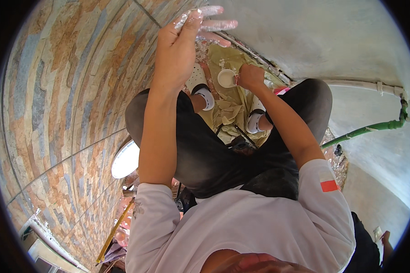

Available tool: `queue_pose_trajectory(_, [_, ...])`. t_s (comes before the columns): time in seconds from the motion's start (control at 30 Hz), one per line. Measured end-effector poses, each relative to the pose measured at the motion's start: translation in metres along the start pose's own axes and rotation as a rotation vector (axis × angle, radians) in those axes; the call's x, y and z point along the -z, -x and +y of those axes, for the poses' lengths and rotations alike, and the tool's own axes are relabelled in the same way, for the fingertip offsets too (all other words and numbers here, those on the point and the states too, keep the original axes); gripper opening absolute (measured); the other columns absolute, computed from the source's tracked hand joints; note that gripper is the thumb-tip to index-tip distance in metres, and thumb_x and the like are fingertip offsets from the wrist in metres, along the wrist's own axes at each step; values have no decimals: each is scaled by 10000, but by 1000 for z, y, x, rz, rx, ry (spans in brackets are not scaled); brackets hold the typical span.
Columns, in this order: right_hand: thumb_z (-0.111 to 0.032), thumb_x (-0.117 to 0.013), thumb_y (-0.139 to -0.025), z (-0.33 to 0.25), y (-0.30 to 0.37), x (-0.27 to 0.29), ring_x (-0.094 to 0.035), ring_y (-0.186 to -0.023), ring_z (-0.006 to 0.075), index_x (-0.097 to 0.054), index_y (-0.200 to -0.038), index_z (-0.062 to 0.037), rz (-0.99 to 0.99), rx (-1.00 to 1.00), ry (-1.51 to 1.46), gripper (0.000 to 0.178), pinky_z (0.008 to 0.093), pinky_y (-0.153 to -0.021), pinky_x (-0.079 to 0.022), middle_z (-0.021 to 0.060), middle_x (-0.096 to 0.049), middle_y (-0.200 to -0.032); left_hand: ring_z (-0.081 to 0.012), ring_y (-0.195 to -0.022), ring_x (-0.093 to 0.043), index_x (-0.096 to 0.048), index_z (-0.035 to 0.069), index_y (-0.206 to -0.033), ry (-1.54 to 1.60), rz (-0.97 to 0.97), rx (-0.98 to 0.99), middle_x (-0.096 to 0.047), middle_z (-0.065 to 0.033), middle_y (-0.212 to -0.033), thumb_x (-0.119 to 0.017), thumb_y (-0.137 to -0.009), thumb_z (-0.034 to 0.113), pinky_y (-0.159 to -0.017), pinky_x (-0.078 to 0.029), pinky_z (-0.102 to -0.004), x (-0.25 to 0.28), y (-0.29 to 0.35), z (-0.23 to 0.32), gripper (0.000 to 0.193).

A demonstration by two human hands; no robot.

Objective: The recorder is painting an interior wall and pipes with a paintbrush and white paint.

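My left hand (187, 41) is raised at the top, beside the stone-patterned wall. White, wet-looking paste coats its outstretched fingers, which are apart and hold nothing. Lower and to the right, my right hand (250, 76) is closed on a small white cup (226, 78), gripping it at its right side, where the handle seems to be. The cup's round mouth faces up; its inside looks pale, and I cannot tell how full it is. Below the cup, a crumpled yellow-green sheet (230, 109) covers the floor between my feet.
A stone-patterned tiled wall (73, 91) rises close on the left, a grey plastered wall (314, 36) on the right. A green pipe (373, 128) juts out beside my right knee. A white round object (126, 160) and a yellow stick (116, 232) are at left. Another person's hand (386, 239) shows lower right.
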State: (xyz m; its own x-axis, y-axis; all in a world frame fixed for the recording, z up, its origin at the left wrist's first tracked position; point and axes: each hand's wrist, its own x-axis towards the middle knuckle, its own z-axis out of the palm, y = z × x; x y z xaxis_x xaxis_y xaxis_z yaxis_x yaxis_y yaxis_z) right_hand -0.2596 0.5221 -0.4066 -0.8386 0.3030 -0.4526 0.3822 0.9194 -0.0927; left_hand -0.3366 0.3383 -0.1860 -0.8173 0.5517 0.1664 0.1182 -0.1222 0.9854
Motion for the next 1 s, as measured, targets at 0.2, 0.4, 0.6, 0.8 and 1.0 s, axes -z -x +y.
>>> queue_pose_trajectory(0.2, [-348,-753,-739,7,-2,-3,-717,-915,284,-756,-966,-130,50,-80,-143,315,407,-795,-536,125,-736,-977,-223,-835,-705,-702,-43,-1035,-211,209,97,-729,-194,-966,-514,-1015,340,-961,-468,-364,13,-2,-6,427])
queue_pose_trajectory(0.4, [-372,-725,-715,10,-4,10,-707,-909,297,-767,-1031,-190,45,-174,-321,367,401,-803,-550,112,-737,-970,-225,-749,-688,-664,-70,-1078,103,145,-31,-726,-193,-996,-411,-1027,205,-830,-510,-341,20,-6,-14,377])
queue_pose_trajectory(0.6, [-411,-751,-695,18,-13,2,-703,-921,306,-774,-1014,-193,86,-206,-389,387,409,-785,-546,123,-733,-991,-193,-837,-653,-651,-70,-1090,143,208,-75,-713,-151,-1008,-417,-1015,219,-883,-455,-306,12,-7,-16,380])
queue_pose_trajectory(0.8, [-420,-717,-734,26,-17,-19,-696,-818,337,-773,-933,-124,163,-135,-568,361,425,-728,-539,171,-716,-849,-195,-933,-628,-605,-67,-1170,288,72,-21,-701,-163,-1059,-392,-1015,213,-963,-412,-334,26,0,-44,385])
queue_pose_trajectory(1.0, [-413,-674,-819,20,-18,-30,-660,-711,375,-736,-818,-63,305,-14,-612,355,460,-657,-505,194,-667,-710,-166,-862,-650,-639,-61,-1124,150,-34,9,-735,-169,-938,-459,-1033,340,-1025,-370,-345,6,-2,-7,449])
